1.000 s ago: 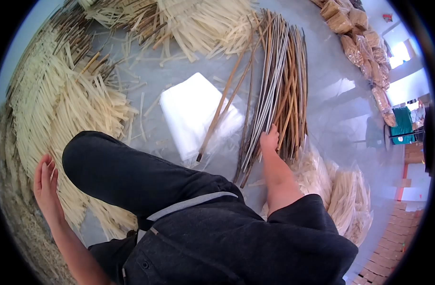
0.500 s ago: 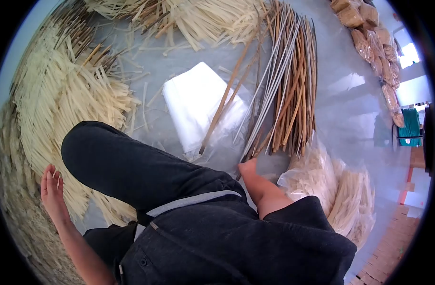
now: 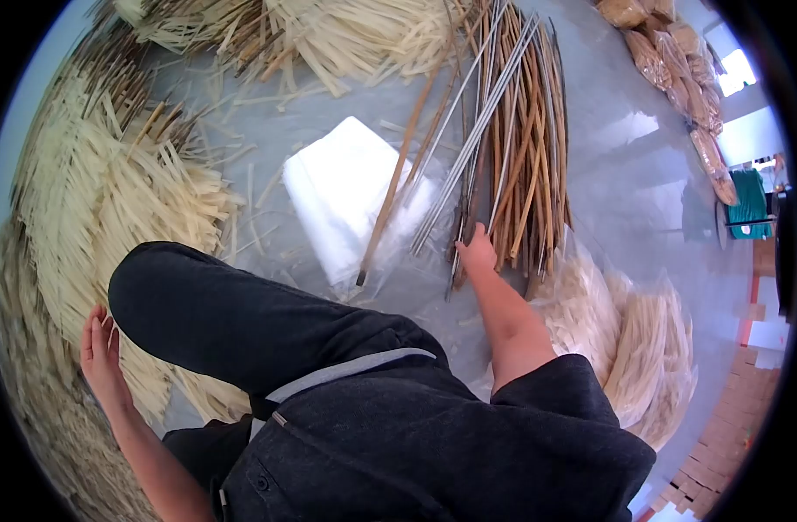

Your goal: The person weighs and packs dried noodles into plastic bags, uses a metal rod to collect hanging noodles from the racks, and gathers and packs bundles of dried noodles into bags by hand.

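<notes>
vs. 0.5 s ago: R hand (image 3: 477, 250) has gone fwd from the near tips of the long bundle of brown wooden sticks (image 3: 527, 174) to a spot a bit higher on its L edge. Thumb + forefinger at a dark stick there; can't tell if they're gripping it. Thin straight grey metallic-looking rods (image 3: 473, 143) now slant further L, near ends out of the bundle, close to R edge of the folded white plastic sheet (image 3: 338, 204). L hand (image 3: 103, 352) about same spot: loose, fingers slightly curled, nothing visible in it, by the big heap of flat cream strips (image 3: 94, 200).

Around: two long brown sticks (image 3: 386, 204) lie across the sheet, partly covering it. Dark-trousered leg (image 3: 233, 322) blocks part of the L heap. Clear plastic bags of cream strips (image 3: 646, 365) just R of R forearm. Brown plastic-wrapped packs (image 3: 677, 65) well apart, upper R.
</notes>
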`<state>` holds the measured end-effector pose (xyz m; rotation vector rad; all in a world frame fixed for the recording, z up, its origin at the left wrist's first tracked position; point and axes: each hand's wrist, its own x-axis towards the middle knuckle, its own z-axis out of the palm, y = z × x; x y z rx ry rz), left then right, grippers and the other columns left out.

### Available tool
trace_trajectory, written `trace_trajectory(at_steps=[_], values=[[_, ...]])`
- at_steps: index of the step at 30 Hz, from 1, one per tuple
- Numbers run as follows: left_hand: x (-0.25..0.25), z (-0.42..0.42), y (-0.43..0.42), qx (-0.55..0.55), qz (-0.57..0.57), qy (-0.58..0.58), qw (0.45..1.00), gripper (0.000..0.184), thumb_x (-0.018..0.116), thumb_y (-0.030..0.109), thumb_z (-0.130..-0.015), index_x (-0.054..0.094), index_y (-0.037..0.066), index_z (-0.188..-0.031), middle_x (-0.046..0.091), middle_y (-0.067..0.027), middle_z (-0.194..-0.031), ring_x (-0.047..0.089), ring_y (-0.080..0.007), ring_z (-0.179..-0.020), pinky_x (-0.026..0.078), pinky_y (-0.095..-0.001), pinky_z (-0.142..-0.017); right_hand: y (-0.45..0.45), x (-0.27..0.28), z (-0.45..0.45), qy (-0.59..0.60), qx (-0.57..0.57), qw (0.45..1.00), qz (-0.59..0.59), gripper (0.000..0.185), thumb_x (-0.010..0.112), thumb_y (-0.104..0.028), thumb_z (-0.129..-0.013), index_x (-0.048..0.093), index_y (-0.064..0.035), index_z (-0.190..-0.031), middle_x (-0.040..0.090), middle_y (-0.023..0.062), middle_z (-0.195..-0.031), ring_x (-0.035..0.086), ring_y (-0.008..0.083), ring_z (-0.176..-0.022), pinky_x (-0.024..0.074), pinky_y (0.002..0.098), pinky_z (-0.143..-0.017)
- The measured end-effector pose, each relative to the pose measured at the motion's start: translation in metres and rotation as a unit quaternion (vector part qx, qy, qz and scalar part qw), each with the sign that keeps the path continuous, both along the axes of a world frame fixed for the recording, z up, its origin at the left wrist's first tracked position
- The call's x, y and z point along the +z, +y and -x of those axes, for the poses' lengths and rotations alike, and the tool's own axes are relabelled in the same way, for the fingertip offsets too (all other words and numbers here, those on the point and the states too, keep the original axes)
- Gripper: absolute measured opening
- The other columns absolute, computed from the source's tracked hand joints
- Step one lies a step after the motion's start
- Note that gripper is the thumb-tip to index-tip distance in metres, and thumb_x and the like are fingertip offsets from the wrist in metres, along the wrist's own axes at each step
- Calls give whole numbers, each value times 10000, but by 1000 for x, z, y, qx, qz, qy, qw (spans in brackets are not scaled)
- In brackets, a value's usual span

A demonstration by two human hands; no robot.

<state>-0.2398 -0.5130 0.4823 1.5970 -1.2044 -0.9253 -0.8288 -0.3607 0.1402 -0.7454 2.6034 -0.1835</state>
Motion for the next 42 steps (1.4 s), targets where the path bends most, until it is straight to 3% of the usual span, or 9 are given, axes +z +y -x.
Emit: trace_trajectory(at_steps=[4,12,17,22,25,27,33,36,42], values=[[2,-24,8,38,14,-4,999,372,524,242,-1010,554,34,-1317,573,-63,-1320,539,-152,-1188,423,-301,-1021,-4,-22,-25,21,123,979,160,567,673,-227,-815,427,-143,-1320,557,160,-1247,538,383,-1173,477,455,-936],[4,-64,20,93,20,65,993,420,555,278,-992,530,62,-1351,555,-42,-1352,518,-139,-1190,392,-290,-1030,-115,-85,-40,-161,-264,940,145,794,743,-321,-724,411,74,-1328,573,304,-1231,561,407,-1170,452,414,-994],[0,-80,19,105,0,64,992,426,558,282,-990,525,64,-1356,550,-48,-1357,514,-145,-1202,388,-294,-1039,-102,-81,-12,-187,-145,965,112,516,665,-204,-745,550,98,-1147,661,286,-1033,648,411,-1010,516,429,-894],[-7,-73,12,101,5,71,992,431,559,283,-990,522,65,-1360,536,-51,-1372,507,-153,-1221,383,-297,-1047,-39,-16,44,-10,-134,969,208,277,593,-193,-836,562,15,-1018,666,262,-860,668,423,-840,516,509,-784],[-16,-76,2,77,-1,83,994,430,557,285,-991,526,67,-1360,531,-52,-1379,504,-152,-1225,380,-299,-1049,4,32,74,111,-39,992,37,250,586,-225,-855,568,-52,-1035,645,191,-1029,631,361,-964,468,503,-818],[-20,-71,-4,67,-3,91,994,428,555,285,-991,528,68,-1359,529,-52,-1382,504,-150,-1223,378,-299,-1048,35,19,83,240,49,968,-46,336,643,-244,-824,543,-86,-1104,564,138,-1110,595,309,-1031,471,488,-831],[-12,-59,5,44,5,58,997,417,552,281,-994,537,71,-1354,542,-49,-1367,512,-141,-1205,376,-294,-1040,57,11,77,200,92,974,-52,790,689,-333,-789,340,-126,-1466,421,141,-1381,463,339,-1235,357,517,-1023],[-16,-81,18,66,6,61,996,407,558,274,-991,545,71,-1344,559,-40,-1341,526,-135,-1180,390,-285,-1023,57,63,66,198,65,969,-136,1168,730,-602,-674,70,-226,-1562,86,157,-1608,111,351,-1475,144,637,-1127],[-33,-112,26,84,-17,110,990,401,567,261,-987,542,79,-1344,571,-27,-1315,543,-123,-1145,415,-265,-991,15,37,39,94,-16,981,-167,1145,692,-657,-717,23,-269,-1561,48,206,-1601,132,431,-1450,156,659,-1110]])
